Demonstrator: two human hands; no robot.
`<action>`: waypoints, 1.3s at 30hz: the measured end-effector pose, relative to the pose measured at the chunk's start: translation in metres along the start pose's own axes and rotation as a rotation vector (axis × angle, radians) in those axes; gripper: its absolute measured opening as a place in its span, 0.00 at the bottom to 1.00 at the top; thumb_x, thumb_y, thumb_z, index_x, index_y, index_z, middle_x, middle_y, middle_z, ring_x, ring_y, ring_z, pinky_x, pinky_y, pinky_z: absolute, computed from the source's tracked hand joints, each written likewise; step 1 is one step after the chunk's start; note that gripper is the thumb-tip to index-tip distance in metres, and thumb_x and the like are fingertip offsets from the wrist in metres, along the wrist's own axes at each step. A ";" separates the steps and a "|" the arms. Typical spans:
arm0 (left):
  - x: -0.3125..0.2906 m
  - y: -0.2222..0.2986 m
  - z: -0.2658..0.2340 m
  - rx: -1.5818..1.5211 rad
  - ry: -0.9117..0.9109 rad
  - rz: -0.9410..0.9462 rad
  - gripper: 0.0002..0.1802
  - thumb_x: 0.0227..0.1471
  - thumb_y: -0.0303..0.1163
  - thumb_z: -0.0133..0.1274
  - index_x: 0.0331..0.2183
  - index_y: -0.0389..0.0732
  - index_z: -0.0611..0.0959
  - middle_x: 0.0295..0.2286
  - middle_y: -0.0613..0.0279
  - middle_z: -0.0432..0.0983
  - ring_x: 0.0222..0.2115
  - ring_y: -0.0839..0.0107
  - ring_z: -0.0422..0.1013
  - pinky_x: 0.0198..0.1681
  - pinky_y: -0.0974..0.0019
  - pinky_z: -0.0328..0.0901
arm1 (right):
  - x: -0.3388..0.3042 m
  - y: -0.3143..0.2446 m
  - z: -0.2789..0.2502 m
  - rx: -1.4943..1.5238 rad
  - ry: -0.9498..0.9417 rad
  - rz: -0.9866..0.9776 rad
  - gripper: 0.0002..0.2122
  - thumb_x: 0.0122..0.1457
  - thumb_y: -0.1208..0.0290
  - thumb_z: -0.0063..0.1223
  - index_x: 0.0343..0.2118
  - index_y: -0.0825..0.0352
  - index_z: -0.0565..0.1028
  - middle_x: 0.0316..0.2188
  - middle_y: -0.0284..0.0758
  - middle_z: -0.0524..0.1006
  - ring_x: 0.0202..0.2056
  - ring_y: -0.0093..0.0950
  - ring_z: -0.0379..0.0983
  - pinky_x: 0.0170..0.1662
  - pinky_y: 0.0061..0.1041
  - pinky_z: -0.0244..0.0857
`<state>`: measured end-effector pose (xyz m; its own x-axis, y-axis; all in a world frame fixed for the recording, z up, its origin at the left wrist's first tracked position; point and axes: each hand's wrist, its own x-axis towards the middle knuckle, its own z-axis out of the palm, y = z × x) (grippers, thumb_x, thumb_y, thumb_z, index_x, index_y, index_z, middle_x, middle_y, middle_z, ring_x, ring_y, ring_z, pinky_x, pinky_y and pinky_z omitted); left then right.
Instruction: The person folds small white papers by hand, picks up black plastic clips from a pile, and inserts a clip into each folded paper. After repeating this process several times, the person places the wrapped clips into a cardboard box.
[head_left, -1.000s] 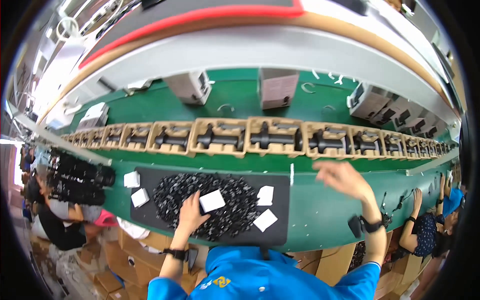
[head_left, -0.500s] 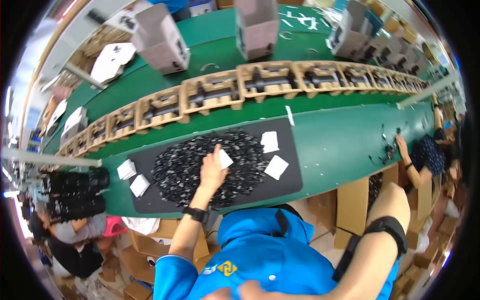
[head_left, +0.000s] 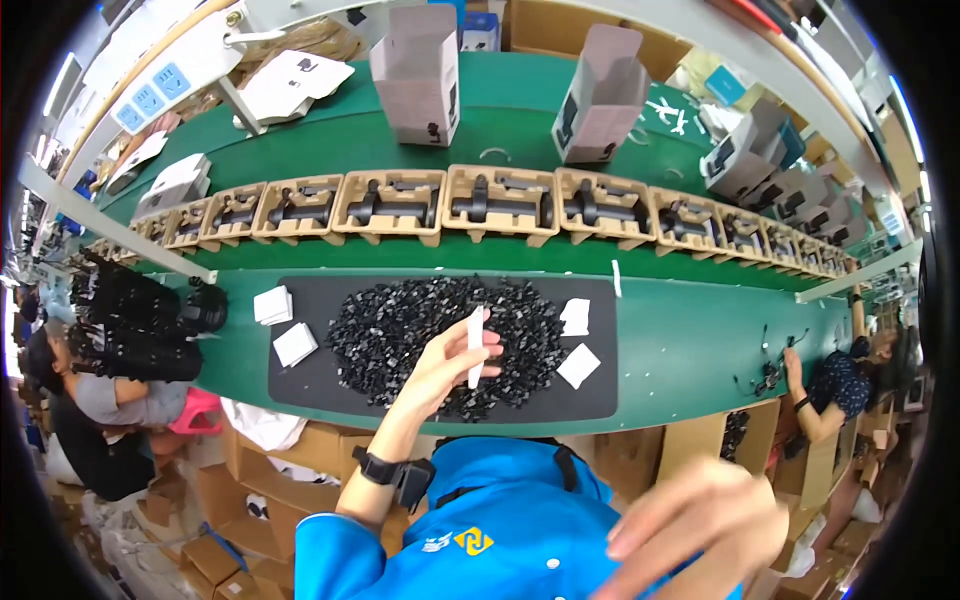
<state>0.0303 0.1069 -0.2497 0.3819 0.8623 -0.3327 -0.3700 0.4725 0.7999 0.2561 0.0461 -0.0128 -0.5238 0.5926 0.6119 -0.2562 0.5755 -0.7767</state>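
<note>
The left hand (head_left: 440,368) pinches a thin white slip (head_left: 475,350) between thumb and fingers, edge-on over a pile of small black parts (head_left: 385,340), its long axis running toward the trays. The right hand (head_left: 705,515) is blurred, apart from the left; whether it holds anything, I cannot tell. Beyond the left hand, moulded pulp trays (head_left: 500,232) hold black tubular devices (head_left: 508,207). Two white stacks (head_left: 295,345) lie left of it, two white pieces (head_left: 578,366) right.

Left fingers (head_left: 493,350) pinched; right fingers (head_left: 657,516) extended, blurred.
</note>
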 end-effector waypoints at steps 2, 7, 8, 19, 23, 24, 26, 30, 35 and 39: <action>-0.030 0.000 -0.029 -0.266 -0.008 0.108 0.34 0.49 0.31 0.54 0.56 0.37 0.60 0.42 0.50 0.69 0.44 0.57 0.69 0.46 0.51 0.68 | 0.033 0.045 0.025 0.677 -0.006 -0.039 0.16 0.62 0.57 0.40 0.31 0.63 0.76 0.37 0.42 0.73 0.32 0.29 0.69 0.35 0.25 0.66; -0.025 0.015 -0.011 -0.522 -0.167 0.061 0.44 0.44 0.39 0.59 0.58 0.39 0.56 0.43 0.48 0.70 0.46 0.50 0.67 0.48 0.46 0.65 | 0.073 0.020 0.070 1.432 -0.199 0.025 0.19 0.64 0.58 0.34 0.39 0.70 0.72 0.40 0.46 0.70 0.41 0.34 0.67 0.44 0.30 0.60; -0.030 0.018 -0.013 -0.532 -0.173 0.055 0.45 0.44 0.41 0.59 0.58 0.40 0.55 0.43 0.47 0.70 0.46 0.49 0.67 0.48 0.45 0.65 | 0.071 0.021 0.092 1.424 -0.210 0.028 0.19 0.64 0.58 0.34 0.39 0.70 0.72 0.40 0.46 0.70 0.41 0.34 0.67 0.44 0.30 0.60; -0.059 0.030 -0.002 -0.407 -0.258 -0.023 0.45 0.46 0.43 0.57 0.57 0.31 0.54 0.51 0.45 0.62 0.51 0.53 0.63 0.54 0.53 0.60 | -0.022 0.132 0.055 -0.804 -0.073 0.189 0.33 0.35 0.67 0.68 0.48 0.68 0.67 0.49 0.44 0.65 0.49 0.44 0.62 0.49 0.38 0.61; -0.052 0.026 0.004 -0.243 -0.386 -0.073 0.41 0.49 0.42 0.55 0.55 0.29 0.56 0.50 0.46 0.63 0.50 0.58 0.65 0.50 0.62 0.64 | -0.043 0.153 0.048 -0.734 -0.122 0.267 0.41 0.35 0.70 0.66 0.54 0.75 0.58 0.55 0.45 0.59 0.53 0.45 0.57 0.54 0.37 0.59; -0.051 0.023 0.001 -0.238 -0.389 -0.079 0.41 0.49 0.42 0.55 0.55 0.29 0.56 0.50 0.46 0.63 0.50 0.58 0.65 0.50 0.62 0.64 | -0.045 0.152 0.049 -0.735 -0.115 0.268 0.41 0.35 0.70 0.66 0.54 0.75 0.58 0.55 0.45 0.59 0.53 0.45 0.57 0.54 0.37 0.59; -0.047 0.021 -0.004 -0.194 -0.379 -0.204 0.44 0.43 0.39 0.62 0.55 0.33 0.58 0.49 0.52 0.64 0.50 0.61 0.64 0.52 0.60 0.62 | -0.048 0.151 0.048 -0.659 -0.084 0.339 0.42 0.34 0.69 0.66 0.55 0.73 0.58 0.55 0.45 0.58 0.53 0.45 0.57 0.54 0.38 0.58; -0.042 0.021 0.016 -0.162 -0.228 -0.096 0.38 0.39 0.24 0.62 0.52 0.37 0.63 0.41 0.57 0.71 0.41 0.66 0.71 0.46 0.64 0.67 | -0.050 0.152 0.050 -0.709 -0.079 0.311 0.42 0.35 0.66 0.67 0.55 0.72 0.57 0.55 0.46 0.57 0.53 0.47 0.56 0.55 0.38 0.58; -0.043 0.015 0.022 0.202 0.048 0.059 0.26 0.36 0.19 0.63 0.41 0.36 0.72 0.33 0.62 0.74 0.35 0.74 0.72 0.37 0.70 0.69 | -0.062 0.158 0.061 -0.588 -0.006 0.305 0.32 0.41 0.65 0.65 0.51 0.69 0.65 0.54 0.41 0.63 0.46 0.39 0.66 0.47 0.33 0.64; -0.044 0.017 0.011 0.199 -0.031 -0.013 0.26 0.41 0.23 0.60 0.45 0.35 0.71 0.34 0.56 0.76 0.34 0.68 0.74 0.39 0.67 0.70 | -0.073 0.165 0.053 -0.372 0.057 0.333 0.33 0.41 0.69 0.64 0.53 0.66 0.64 0.53 0.42 0.62 0.45 0.39 0.67 0.47 0.34 0.63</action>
<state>0.0167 0.0751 -0.2159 0.4123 0.8491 -0.3303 -0.1912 0.4351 0.8799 0.2088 0.0679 -0.1933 -0.4801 0.8019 0.3555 0.2300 0.5061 -0.8312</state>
